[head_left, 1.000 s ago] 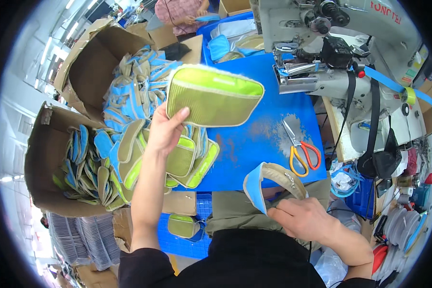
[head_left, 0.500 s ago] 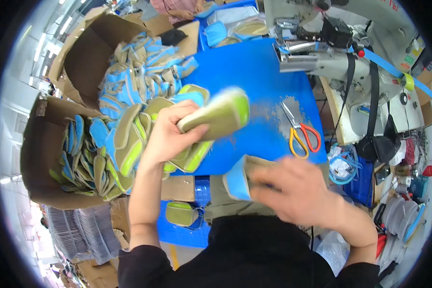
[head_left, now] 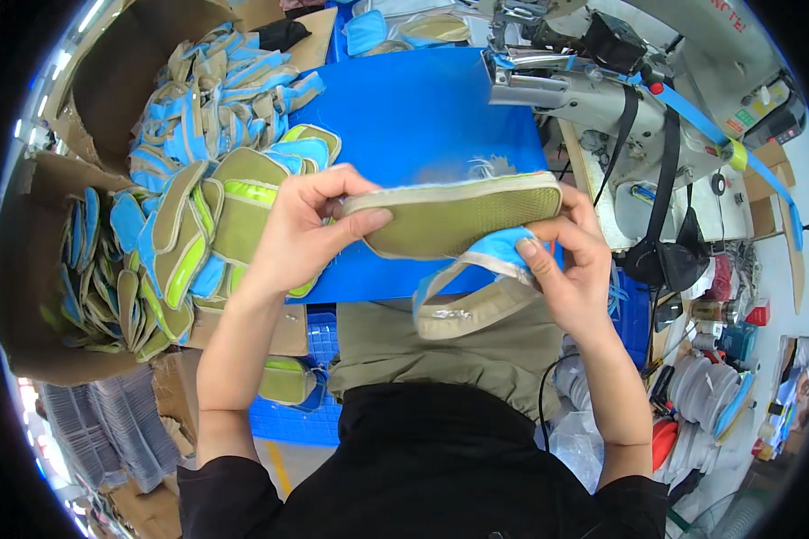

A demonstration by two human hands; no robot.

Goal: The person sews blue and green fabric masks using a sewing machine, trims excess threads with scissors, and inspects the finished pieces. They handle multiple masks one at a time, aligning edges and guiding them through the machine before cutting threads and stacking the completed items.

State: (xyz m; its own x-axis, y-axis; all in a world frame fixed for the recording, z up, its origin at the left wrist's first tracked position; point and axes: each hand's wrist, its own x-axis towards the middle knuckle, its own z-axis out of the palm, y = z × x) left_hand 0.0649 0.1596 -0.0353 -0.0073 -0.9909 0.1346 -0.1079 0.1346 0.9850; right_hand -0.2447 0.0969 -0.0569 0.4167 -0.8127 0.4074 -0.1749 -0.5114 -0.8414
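Observation:
My left hand [head_left: 310,225] pinches the left end of a flat olive padded panel [head_left: 458,216] with a pale edging and rounded corners. At its right end, my right hand [head_left: 577,265] grips the panel together with a blue-and-beige fabric strip [head_left: 481,316]. This strip curves into a loop below the panel, above my lap. Both hands are closed, thumbs toward me. To the left of my left hand lies a pile of similar olive panels [head_left: 247,220], some with bright green edges.
A blue tabletop [head_left: 395,117] lies beyond my hands. At the far left, open cardboard boxes [head_left: 27,269] hold stacks of panels, with a heap of blue-and-beige strips [head_left: 216,108] farther back. A sewing machine [head_left: 593,99] stands at the right.
The panel in my left hand has turned roughly level. My right hand has moved up with the strip and now holds the panel's right end too. The scissors no longer show.

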